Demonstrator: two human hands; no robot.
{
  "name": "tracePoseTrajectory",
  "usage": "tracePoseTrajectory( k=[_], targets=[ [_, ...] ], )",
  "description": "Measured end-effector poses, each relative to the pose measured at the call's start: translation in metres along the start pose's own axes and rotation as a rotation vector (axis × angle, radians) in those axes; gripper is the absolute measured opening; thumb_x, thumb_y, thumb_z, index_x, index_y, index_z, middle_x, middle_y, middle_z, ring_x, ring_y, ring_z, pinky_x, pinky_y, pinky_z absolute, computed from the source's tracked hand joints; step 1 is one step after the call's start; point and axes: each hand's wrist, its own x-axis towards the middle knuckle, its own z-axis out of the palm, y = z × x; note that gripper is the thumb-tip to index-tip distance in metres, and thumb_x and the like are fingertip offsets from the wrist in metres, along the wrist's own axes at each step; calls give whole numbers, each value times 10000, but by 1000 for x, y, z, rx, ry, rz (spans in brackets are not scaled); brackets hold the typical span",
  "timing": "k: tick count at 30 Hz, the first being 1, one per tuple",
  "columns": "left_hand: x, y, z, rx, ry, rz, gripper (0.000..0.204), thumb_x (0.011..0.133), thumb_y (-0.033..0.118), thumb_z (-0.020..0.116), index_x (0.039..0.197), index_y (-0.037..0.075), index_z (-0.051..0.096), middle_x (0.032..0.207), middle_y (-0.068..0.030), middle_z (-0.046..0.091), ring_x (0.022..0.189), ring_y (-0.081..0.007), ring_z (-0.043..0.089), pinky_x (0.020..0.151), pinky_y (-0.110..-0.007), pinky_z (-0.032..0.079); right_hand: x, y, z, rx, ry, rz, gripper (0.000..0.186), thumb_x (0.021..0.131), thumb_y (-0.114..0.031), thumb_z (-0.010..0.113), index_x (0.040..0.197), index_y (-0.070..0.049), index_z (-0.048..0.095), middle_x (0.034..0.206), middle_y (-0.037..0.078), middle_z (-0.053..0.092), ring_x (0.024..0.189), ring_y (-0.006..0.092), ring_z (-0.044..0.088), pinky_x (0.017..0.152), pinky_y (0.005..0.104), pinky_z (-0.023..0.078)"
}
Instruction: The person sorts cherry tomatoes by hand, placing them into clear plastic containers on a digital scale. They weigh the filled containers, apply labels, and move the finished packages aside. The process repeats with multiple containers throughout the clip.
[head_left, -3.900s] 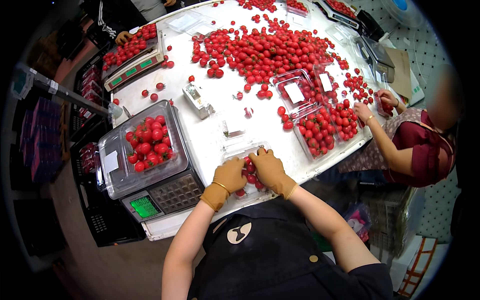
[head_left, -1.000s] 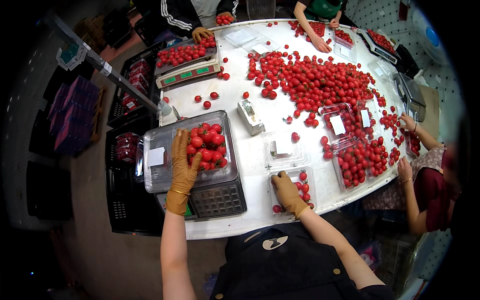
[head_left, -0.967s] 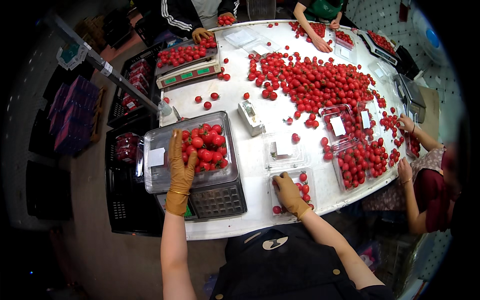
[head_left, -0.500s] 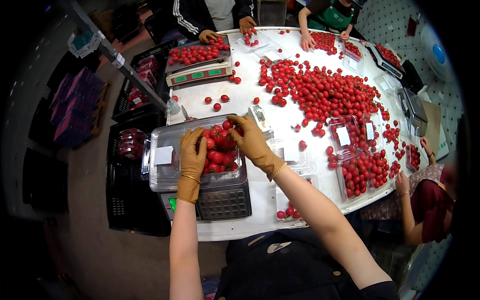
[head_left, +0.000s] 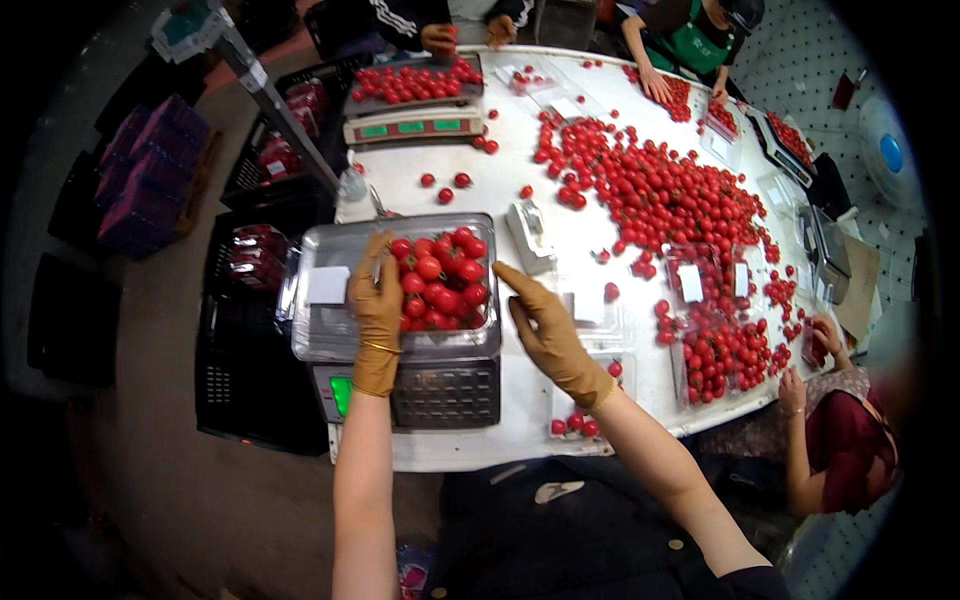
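My left hand, in a tan glove, lies against the left side of an open clear box of red tomatoes, with its fingers stretched out. The box rests on the steel scale, whose green display glows at lower left; the lid with a white label spreads leftward. My right hand, also gloved, is just right of the scale, empty, fingers apart. Below it is another clear tray with a few tomatoes, partly hidden by my hand and forearm. Behind that lies a labelled plastic lid.
A large tomato pile spreads over the white table, beside filled boxes and a small white device. Another scale stands behind. Black crates and a metal post are left. Co-workers' hands work at back and right.
My right hand moved from the lower tray up to the box on the scale, then back rightward off it. My left hand has drawn slightly back along the box's edge.
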Motion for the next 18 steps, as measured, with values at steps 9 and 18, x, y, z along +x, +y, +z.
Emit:
tracePoseTrajectory(
  k=[9,18],
  targets=[
    [-126,92,66,-10,-878,266,114,809,151,678,905,89,675,862,-71,649,890,-264,607,985,-402,429,-176,51,-97,-633,-295,573,191,846,-185,633,1004,-85,674,935,111,646,860,316,634,727,397,513],
    [-225,75,128,537,-1279,530,150,859,133,518,900,141,663,809,-74,643,841,-252,632,972,-427,402,-176,55,-91,-679,-180,593,274,737,-101,680,1008,-96,644,1066,126,564,964,310,585,785,411,511]
  ],
)
